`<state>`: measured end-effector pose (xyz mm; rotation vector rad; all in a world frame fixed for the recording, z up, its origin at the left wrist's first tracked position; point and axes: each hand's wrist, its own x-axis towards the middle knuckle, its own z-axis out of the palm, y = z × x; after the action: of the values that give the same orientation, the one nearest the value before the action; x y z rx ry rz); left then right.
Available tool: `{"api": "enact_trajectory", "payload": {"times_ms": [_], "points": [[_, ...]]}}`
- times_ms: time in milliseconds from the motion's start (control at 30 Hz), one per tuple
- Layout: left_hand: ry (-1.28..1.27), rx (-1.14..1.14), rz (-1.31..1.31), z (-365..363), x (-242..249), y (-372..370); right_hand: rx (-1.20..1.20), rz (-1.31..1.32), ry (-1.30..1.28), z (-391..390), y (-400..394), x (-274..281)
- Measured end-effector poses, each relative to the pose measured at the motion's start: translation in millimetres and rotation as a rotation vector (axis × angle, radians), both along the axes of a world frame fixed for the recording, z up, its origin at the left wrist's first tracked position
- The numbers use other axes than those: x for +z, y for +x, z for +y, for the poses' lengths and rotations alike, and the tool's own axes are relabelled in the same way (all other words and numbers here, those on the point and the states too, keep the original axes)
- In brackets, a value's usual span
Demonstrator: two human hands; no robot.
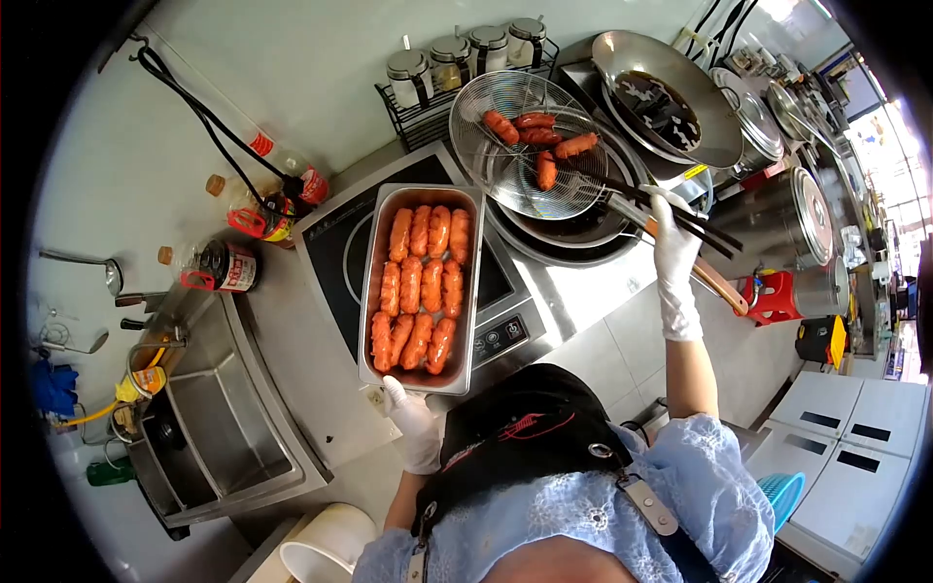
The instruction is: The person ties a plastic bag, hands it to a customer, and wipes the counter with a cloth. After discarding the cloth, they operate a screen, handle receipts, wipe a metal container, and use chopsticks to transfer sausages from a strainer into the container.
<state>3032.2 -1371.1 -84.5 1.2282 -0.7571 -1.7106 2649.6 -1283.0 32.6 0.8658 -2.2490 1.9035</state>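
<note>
My left hand (413, 426), in a white glove, holds the near end of a steel tray (469, 374), thumb at its rim. Rows of glossy red sausages (431, 285) fill the tray, which sits over the induction cooktop (335, 255). In my gloved right hand (674, 255) is a pair of long dark chopsticks (702, 229), their tips by the sausages (547, 169) in a wire strainer (489, 100). Several sausages lie in this strainer, which rests across a wide pot (571, 255). Its wooden handle (720, 287) passes beneath my right hand.
A wok (722, 114) with dark liquid stands at the back right. Behind the cooktop, lidded seasoning jars (408, 76) line a wire rack (394, 107). Sauce bottles (219, 265) stand on the left, near a steel sink (233, 428). A white bucket (330, 537) is below.
</note>
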Motion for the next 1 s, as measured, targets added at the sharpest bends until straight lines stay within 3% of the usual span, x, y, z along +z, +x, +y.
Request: {"api": "enact_trajectory", "payload": {"times_ms": [100,133,200,233,300,367,533,667,800,867,1000], "points": [[-0.019,0.007,0.052,1.3,-8.0,4.0,0.014,-0.165,-0.054,-20.2,-6.0,-23.4],[-0.025,-0.003,-0.019,0.5,-5.9,3.0,0.002,0.003,0.041,-26.0,-7.9,-25.2],[0.033,0.076,-0.167,3.2,-0.6,-0.1,-0.009,-0.138,-0.016,-26.9,-4.3,-25.6],[0.062,-0.001,-0.183,1.1,8.7,2.2,-0.045,0.015,0.03,-22.6,-17.1,-40.5],[0.091,-0.066,-0.195,-1.6,12.6,1.1,-0.059,-0.012,-0.021,-18.9,-9.2,-28.7],[-0.011,0.031,0.096,0.0,10.2,-5.5,-0.056,-0.041,-0.05,-8.2,-12.2,-26.9],[0.042,0.046,0.092,-0.2,5.1,-4.2,-0.148,-0.02,-0.08,11.1,8.3,-15.0],[-0.004,0.025,0.088,0.1,-11.9,2.3,0.047,-0.088,-0.122,35.0,35.7,16.3],[-0.032,-0.016,0.148,0.0,-19.1,7.1,0.413,-0.109,-0.189,38.7,70.3,48.1],[-0.018,0.014,0.139,0.3,-10.2,1.3,0.532,-0.1,-0.146,33.5,87.5,57.6],[-0.031,0.095,0.037,1.5,-12.6,2.6,0.703,-0.154,0.189,31.6,113.4,73.5]]}}
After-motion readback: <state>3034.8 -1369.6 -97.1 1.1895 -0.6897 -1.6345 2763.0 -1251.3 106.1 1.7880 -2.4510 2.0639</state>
